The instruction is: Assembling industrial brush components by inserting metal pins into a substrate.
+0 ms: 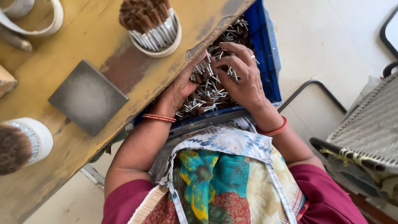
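Both hands in the blue crate point(265, 62): left hand point(182, 87) and right hand point(242, 76), fingers curled, scoop loose metal pins point(209, 93); light, stiff, slippery, best gathered in bunches

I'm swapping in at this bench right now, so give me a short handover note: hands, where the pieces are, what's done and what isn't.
Left hand: in the blue crate under the table edge, fingers among the small metal-tipped pieces.
Right hand: resting on the same pile, fingers curled; grip unclear.
Done: white cup on the yellow table stands packed with pieces; a second packed cup sits at the left edge.
Left: many loose pieces in the crate.
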